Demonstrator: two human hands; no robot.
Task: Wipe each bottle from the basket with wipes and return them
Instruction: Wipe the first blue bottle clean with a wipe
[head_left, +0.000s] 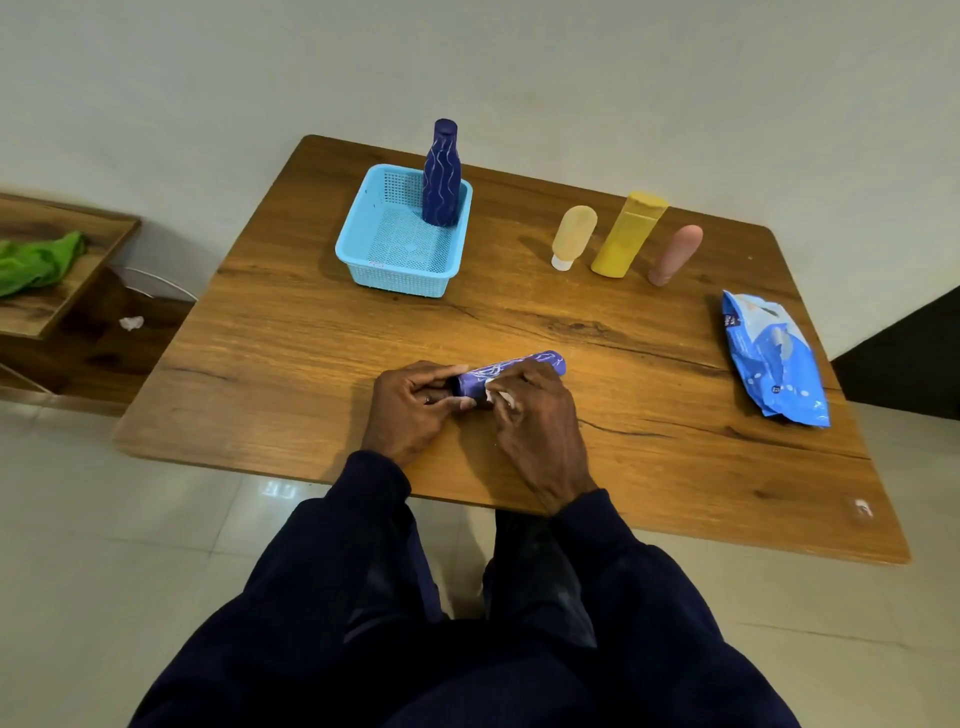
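Observation:
A light purple bottle (524, 365) lies sideways above the table's near edge, held between both hands. My left hand (410, 410) grips its capped left end. My right hand (530, 415) curls over its middle, with a white wipe (501, 397) pinched against the bottle. The light blue basket (363, 260) stands at the far middle of the table with a dark blue wavy-patterned bottle (441, 174) upright in its back right corner.
At the right rear stand a cream bottle (573, 236), a yellow bottle (629, 234) and a pink bottle (675, 254). A blue wipes pack (774, 358) lies near the right edge. A low shelf with a green cloth (36, 262) is left of the wooden table (311, 338).

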